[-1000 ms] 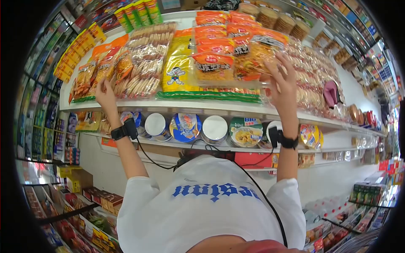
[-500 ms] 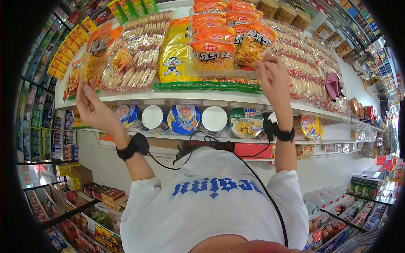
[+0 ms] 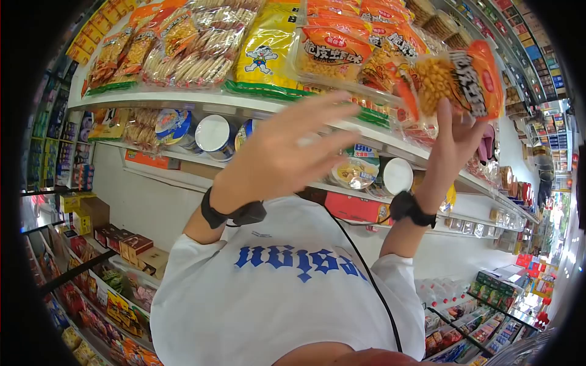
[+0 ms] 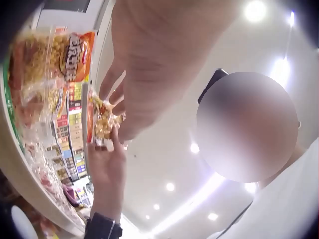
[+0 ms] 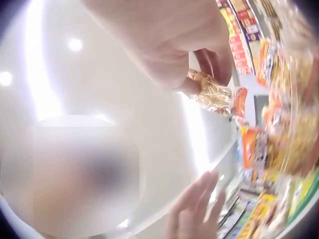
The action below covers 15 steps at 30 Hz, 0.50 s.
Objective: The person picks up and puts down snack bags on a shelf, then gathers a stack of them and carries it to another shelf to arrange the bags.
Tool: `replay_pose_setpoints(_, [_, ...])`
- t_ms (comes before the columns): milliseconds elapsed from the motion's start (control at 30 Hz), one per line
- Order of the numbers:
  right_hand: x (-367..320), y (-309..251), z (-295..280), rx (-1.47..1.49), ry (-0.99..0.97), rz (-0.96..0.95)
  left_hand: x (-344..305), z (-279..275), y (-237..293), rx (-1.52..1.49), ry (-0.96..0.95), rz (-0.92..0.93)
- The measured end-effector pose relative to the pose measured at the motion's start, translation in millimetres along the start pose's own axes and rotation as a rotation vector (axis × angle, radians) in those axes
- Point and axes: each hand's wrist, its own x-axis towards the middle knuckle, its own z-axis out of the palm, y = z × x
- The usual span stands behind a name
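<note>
My right hand (image 3: 455, 137) pinches a clear-and-orange snack bag (image 3: 434, 82) of small yellow pieces, held up at the right above the shelf edge. The same bag (image 5: 214, 97) shows between thumb and fingers in the right wrist view. My left hand (image 3: 281, 149), blurred, is in front of the shelf with its fingers stretched out and nothing in them. Behind the hands, similar orange bags (image 3: 332, 52) stand in rows in a clear tray. More orange snack bags (image 3: 137, 46) lie at the left end of the shelf.
A yellow bag (image 3: 262, 58) with a cartoon figure and clear packs of pale round snacks (image 3: 210, 52) lie along the white shelf (image 3: 201, 104). Instant noodle tubs (image 3: 212, 133) line the level below. Boxes (image 3: 137, 247) fill low racks at the left.
The left hand has let go of a snack bag at the shelf's left end and swung right. The right hand has lifted a bag away from the tray, rightward. The head view has shifted.
</note>
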Motion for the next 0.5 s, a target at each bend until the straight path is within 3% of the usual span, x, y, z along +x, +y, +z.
replay_pose_setpoints(167, [33.6,82.1,-12.9,-0.082,-0.293,-0.015,-1.8,-15.9,-22.9,0.109,0.239,-0.246])
replay_pose_setpoints(200, [30.3,91.7,-11.3,-0.47,-0.354,0.038,0.1,-14.7,-25.2,0.132,0.279,-0.274])
replay_pose_setpoints(233, [26.8,72.4,3.3,-0.597,-0.458,0.074,-0.6,-11.6,-26.0,0.106,0.249,-0.27])
replay_pose_setpoints(300, [26.2,65.4,9.0,-0.355,-0.452,0.305,-5.6,-3.6,-32.0,0.067,0.188,-0.261])
replay_pose_setpoints(400, [27.7,74.9,4.4,-0.818,-0.267,-0.209,-4.3,2.7,-40.5,0.14,0.15,-0.169])
replay_pose_setpoints(500, [30.5,28.0,37.7,-0.711,-0.224,-0.404,12.8,10.3,-46.6,0.259,0.042,-0.094])
